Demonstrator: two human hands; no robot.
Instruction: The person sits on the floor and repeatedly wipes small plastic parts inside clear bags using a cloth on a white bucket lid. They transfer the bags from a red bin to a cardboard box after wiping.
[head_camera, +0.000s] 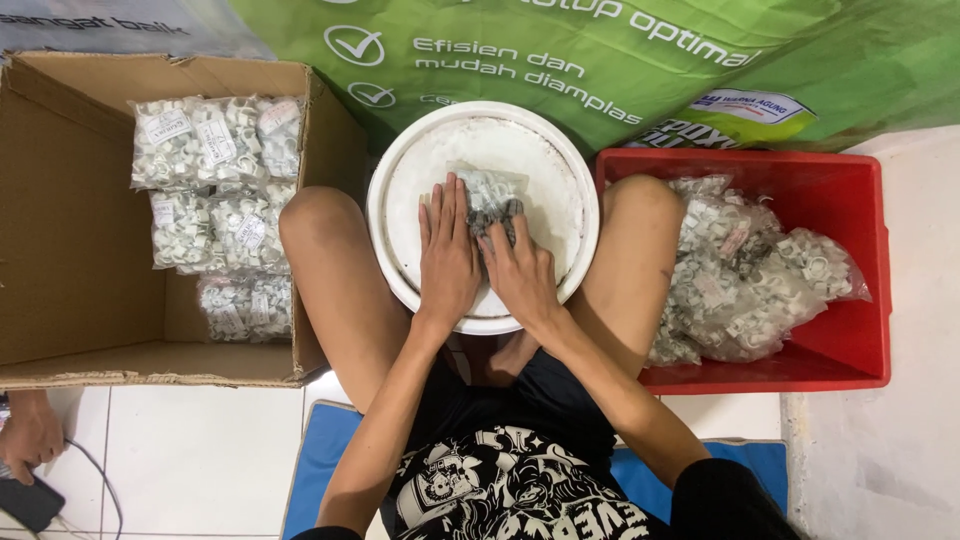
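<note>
A clear plastic bag of small grey clips lies on the white round lid of a bucket between my knees. My left hand rests flat on the lid, fingers together, touching the bag's left edge. My right hand presses down on the bag's lower part with its fingers curled over it.
An open cardboard box at left holds several packed bags of white clips. A red plastic crate at right holds more such bags. A green sack lies behind. Another person's hand with a phone is at bottom left.
</note>
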